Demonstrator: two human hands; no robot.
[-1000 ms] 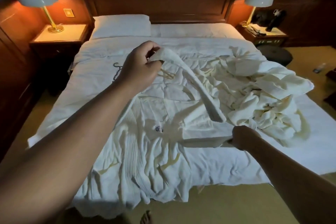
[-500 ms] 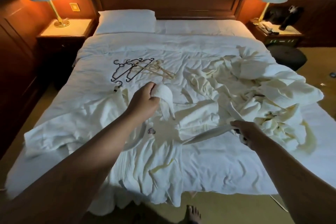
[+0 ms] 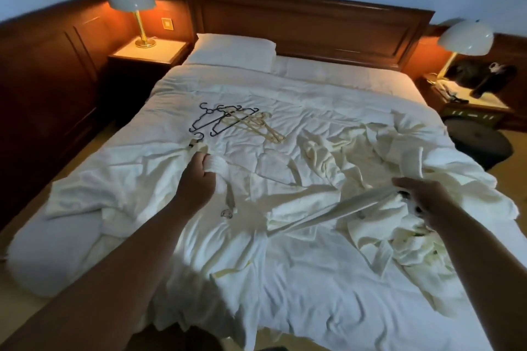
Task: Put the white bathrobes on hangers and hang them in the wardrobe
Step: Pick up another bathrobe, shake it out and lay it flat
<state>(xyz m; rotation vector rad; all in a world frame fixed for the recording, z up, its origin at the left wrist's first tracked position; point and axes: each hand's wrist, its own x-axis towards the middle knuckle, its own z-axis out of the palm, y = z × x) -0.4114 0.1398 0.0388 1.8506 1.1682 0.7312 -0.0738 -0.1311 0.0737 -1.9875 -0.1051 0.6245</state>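
Dim lamplight falls on a rumpled bed [image 3: 285, 88], where the left hand [image 3: 196, 184] grips the bunched collar of a spread bathrobe [image 3: 128, 179] just nearer than the hangers [image 3: 239, 122]. The right hand [image 3: 422, 196] pinches a taut white strip [image 3: 328, 212] well right of the hangers. A harder pull could drag the overlapping second bathrobe [image 3: 385, 151] along. Something dark in the right hand is unreadable, and no wardrobe shows.

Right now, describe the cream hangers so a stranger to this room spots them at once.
Start at the wooden headboard and come down the bed past the pillow. Mid-bed lies a heap of hangers. The cream hangers are its right half, pale and thick, overlapping the thin black hangers on the left.
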